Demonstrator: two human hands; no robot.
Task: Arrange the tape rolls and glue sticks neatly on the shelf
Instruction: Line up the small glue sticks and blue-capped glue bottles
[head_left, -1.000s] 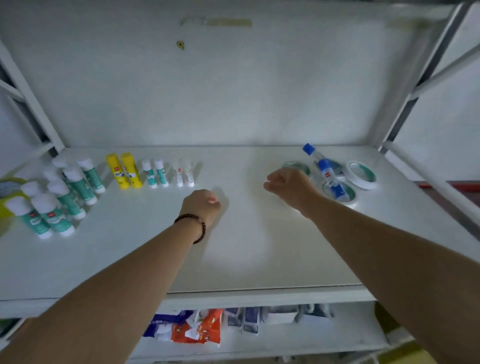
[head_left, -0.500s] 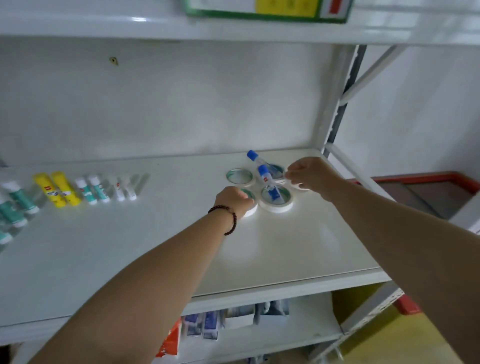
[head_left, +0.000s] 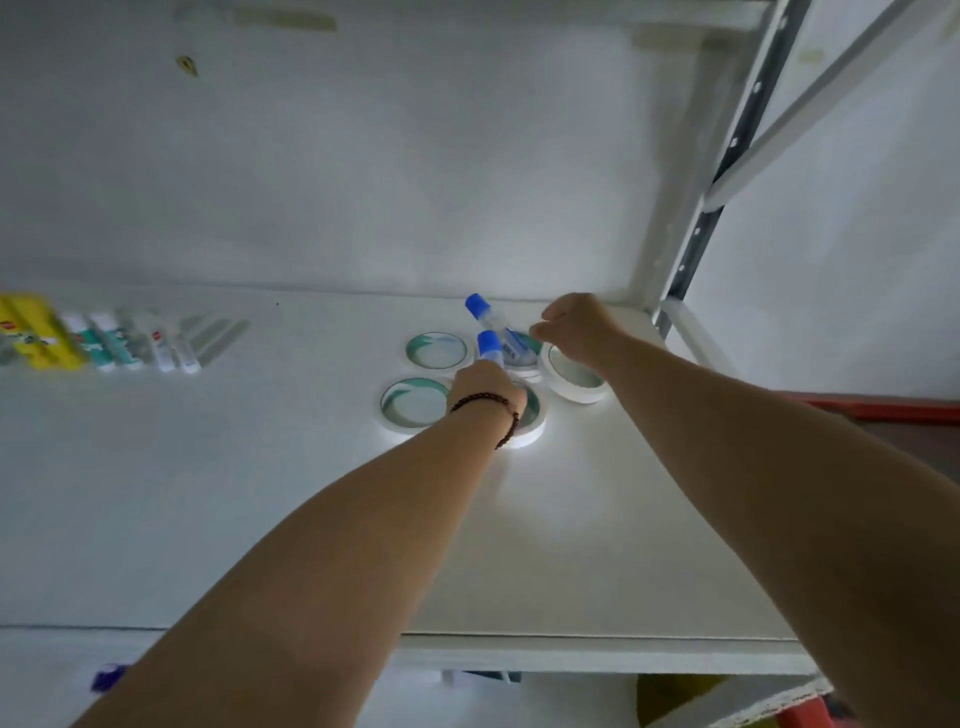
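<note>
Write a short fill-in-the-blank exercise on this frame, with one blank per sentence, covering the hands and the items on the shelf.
1. The two glue bottles lying across the tape rolls have caps coloured ____.
2. The beaded bracelet is worn on the ____ wrist.
3. The row of glue sticks sits toward the ____ side of the shelf.
4. The right hand reaches nearest the shelf's ____ corner post.

Missing words: blue; left; left; right

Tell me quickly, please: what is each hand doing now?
Left hand: curled around the near blue-capped glue tube.
Right hand: fingers curled above the tape rolls; whether it holds anything cannot be told.
</note>
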